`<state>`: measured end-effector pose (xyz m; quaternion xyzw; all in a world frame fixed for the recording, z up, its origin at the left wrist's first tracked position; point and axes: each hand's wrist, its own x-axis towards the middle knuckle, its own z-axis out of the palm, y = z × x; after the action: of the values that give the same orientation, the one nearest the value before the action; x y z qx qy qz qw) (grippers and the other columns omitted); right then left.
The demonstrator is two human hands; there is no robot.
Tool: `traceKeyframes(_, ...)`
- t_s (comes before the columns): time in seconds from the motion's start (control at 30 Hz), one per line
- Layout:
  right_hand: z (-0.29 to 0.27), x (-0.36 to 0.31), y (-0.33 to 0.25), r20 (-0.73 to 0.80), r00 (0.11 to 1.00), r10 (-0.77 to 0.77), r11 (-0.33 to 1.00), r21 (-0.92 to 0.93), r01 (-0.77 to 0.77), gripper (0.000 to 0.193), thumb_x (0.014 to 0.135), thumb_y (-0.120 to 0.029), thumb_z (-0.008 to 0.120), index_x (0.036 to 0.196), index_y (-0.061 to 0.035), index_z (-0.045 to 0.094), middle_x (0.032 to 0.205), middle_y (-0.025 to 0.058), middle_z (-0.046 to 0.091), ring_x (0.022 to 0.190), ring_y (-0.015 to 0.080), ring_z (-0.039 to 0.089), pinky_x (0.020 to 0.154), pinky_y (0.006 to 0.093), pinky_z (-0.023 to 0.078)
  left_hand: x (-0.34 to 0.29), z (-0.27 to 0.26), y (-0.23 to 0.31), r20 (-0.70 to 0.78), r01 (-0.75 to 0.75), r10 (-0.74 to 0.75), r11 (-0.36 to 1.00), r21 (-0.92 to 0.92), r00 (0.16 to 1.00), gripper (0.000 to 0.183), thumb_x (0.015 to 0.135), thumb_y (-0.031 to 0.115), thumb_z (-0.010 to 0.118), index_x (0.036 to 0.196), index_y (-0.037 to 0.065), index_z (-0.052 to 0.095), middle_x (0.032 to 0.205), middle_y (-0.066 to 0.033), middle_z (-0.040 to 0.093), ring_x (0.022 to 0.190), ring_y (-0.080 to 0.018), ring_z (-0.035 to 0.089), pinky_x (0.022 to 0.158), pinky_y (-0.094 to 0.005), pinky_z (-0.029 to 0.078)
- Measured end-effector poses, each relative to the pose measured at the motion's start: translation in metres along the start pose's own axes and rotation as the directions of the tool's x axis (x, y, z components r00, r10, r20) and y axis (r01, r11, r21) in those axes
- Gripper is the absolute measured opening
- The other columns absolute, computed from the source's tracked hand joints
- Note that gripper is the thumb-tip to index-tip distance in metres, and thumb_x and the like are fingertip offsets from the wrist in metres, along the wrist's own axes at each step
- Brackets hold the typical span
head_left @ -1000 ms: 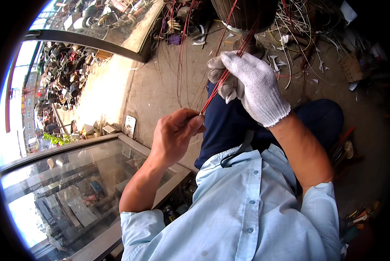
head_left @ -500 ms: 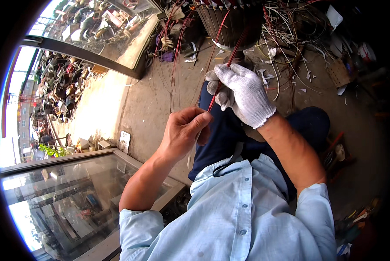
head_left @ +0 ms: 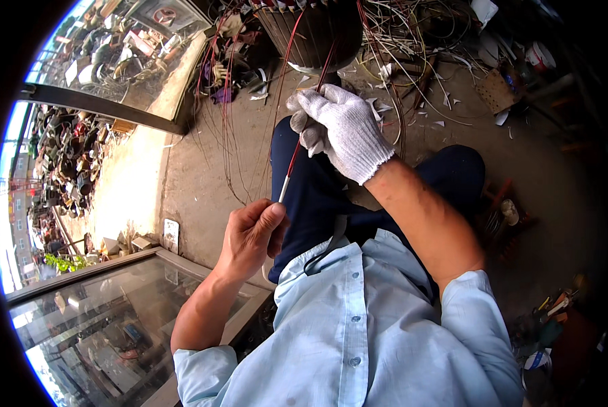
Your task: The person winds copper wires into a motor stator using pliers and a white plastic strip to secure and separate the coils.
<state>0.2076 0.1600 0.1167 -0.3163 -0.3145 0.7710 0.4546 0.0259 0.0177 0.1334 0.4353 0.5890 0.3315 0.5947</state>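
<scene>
Bare concrete floor [head_left: 195, 183], dusty and strewn with paper scraps, runs toward bright daylight and a jumbled scrap heap [head_left: 67, 169] on the left. From where I stand, the seated person's left hand [head_left: 253, 234] is ungloved and drawn to a narrow pinch, thumb against forefinger, on the lower end of a slim white sleeve [head_left: 285, 188]. Red wires [head_left: 293, 163] meet the sleeve's upper end, above the person's dark blue trousers [head_left: 304, 217]. Higher up, the right hand [head_left: 345, 129] curls its fingers around the same strand; how tightly, I can't tell. That hand hides a short stretch of the wires, which lead up to a dark ribbed motor housing [head_left: 314, 41].

More thin strands hang loosely to the left of the hands. Beyond the housing, to the right, lies a tangle of pale cables [head_left: 412, 34], with a brown perforated block [head_left: 497, 91] near it. At lower left, a glass-paned frame [head_left: 114, 325] stands close beside the left forearm.

Coarse white knit makes up the right hand's glove [head_left: 358, 139], ending in a ribbed cuff; the light blue shirt [head_left: 358, 319] is creased cloth, buttoned down the front. The wires are thin and glossy, the sleeve smooth and straight.
</scene>
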Motion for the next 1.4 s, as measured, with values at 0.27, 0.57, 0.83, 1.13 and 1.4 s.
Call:
traceKeyframes(0.27, -0.003, -0.002, -0.003, 0.009, 1.0, -0.01, 0.999, -0.035, 0.011, 0.021, 0.101, -0.02, 0.054, 0.102, -0.0005, 0.062, 0.079, 0.008, 0.065, 0.052, 0.009, 0.059, 0.044, 0.0205, 0.046, 0.01, 0.0, 0.003, -0.016, -0.039, 0.04, 0.998, 0.059, 0.999, 0.04, 0.1, 0.035, 0.058, 0.082, 0.0, 0.06, 0.061, -0.0036, 0.055, 0.05, -0.0103, 0.051, 0.046, -0.024, 0.039)
traceKeyframes(0.57, -0.008, -0.001, 0.01, 0.065, 0.998, -0.009, 0.997, 0.073, 0.005, 0.024, 0.102, -0.022, 0.053, 0.104, 0.0006, 0.062, 0.081, 0.0077, 0.065, 0.056, 0.0093, 0.059, 0.048, 0.0207, 0.049, -0.024, 0.006, -0.004, -0.146, -0.038, 0.11, 0.903, 0.428, 0.983, 0.04, 0.103, 0.03, 0.053, 0.082, -0.002, 0.063, 0.058, -0.0028, 0.056, 0.051, -0.0092, 0.051, 0.048, -0.0254, 0.041)
traceKeyframes(0.83, -0.011, -0.001, -0.002, 0.01, 0.999, 0.044, 0.998, 0.041, -0.045, 0.023, 0.102, -0.021, 0.052, 0.101, 0.0001, 0.061, 0.08, 0.0089, 0.065, 0.055, 0.0119, 0.06, 0.048, 0.0212, 0.048, -0.008, -0.008, 0.005, -0.144, -0.008, 0.076, 0.906, 0.423, 0.987, 0.041, 0.101, 0.033, 0.055, 0.083, -0.003, 0.063, 0.063, -0.0039, 0.058, 0.057, -0.0096, 0.054, 0.054, -0.0263, 0.044)
traceKeyframes(1.13, -0.007, -0.001, 0.005, 0.002, 1.0, 0.012, 1.0, -0.015, -0.012, 0.022, 0.099, -0.025, 0.056, 0.091, -0.0047, 0.063, 0.072, 0.004, 0.063, 0.052, 0.0115, 0.058, 0.044, 0.0274, 0.047, 0.025, -0.009, 0.007, 0.19, 0.031, 0.0, 0.987, -0.16, 0.982, 0.019, 0.098, 0.022, 0.059, 0.09, 0.004, 0.058, 0.072, -0.0101, 0.058, 0.049, -0.0155, 0.046, 0.045, -0.024, 0.036)
traceKeyframes(1.4, -0.013, -0.017, -0.003, -0.034, 0.985, -0.167, 0.959, -0.236, 0.154, 0.028, 0.094, -0.025, 0.057, 0.077, -0.0039, 0.063, 0.067, 0.006, 0.059, 0.055, 0.0159, 0.055, 0.047, 0.0344, 0.047, 0.055, -0.005, -0.042, 0.369, 0.353, -0.118, 0.647, -0.676, 0.922, 0.024, 0.093, 0.023, 0.063, 0.104, 0.005, 0.053, 0.077, -0.0039, 0.046, 0.06, -0.015, 0.041, 0.047, -0.0281, 0.036)
